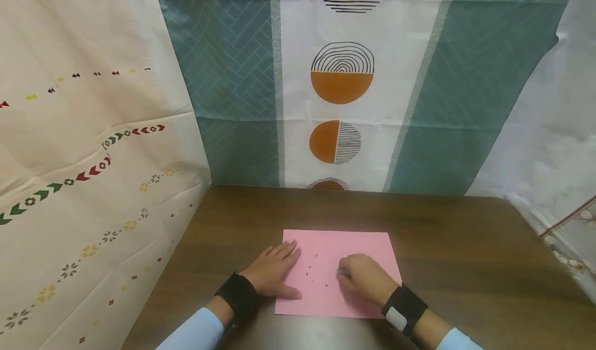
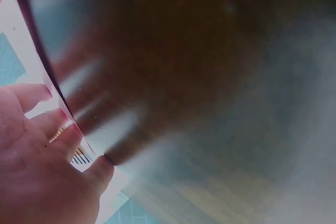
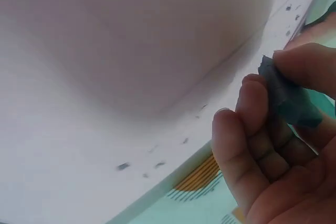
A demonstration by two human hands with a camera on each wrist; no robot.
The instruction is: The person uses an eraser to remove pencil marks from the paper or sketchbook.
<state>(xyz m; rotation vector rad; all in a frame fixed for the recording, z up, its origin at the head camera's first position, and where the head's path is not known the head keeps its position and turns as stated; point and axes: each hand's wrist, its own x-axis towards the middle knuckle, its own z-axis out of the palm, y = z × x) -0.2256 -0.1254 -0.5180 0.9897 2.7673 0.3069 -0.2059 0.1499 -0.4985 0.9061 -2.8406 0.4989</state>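
A sheet of pink paper (image 1: 326,303) lies on the brown table. My left hand (image 1: 271,270) rests flat with spread fingers across the sheet's left edge, thumb and fingertips on the paper. Over the right half of the sheet, my right hand (image 1: 367,277) pinches a small grey-blue eraser (image 3: 289,98) between thumb and curled fingers. The eraser's end looks rough and worn in the right wrist view. Several dark crumbs (image 3: 123,166) are scattered on the paper between the two hands. A faint line shows on the sheet in the right wrist view.
Bare wooden table top (image 1: 465,257) extends around the sheet. A patterned curtain (image 1: 233,81) hangs behind the table's far edge, and a cream embroidered cloth (image 1: 93,158) hangs along the left side. Both wrists wear black bands (image 1: 237,294).
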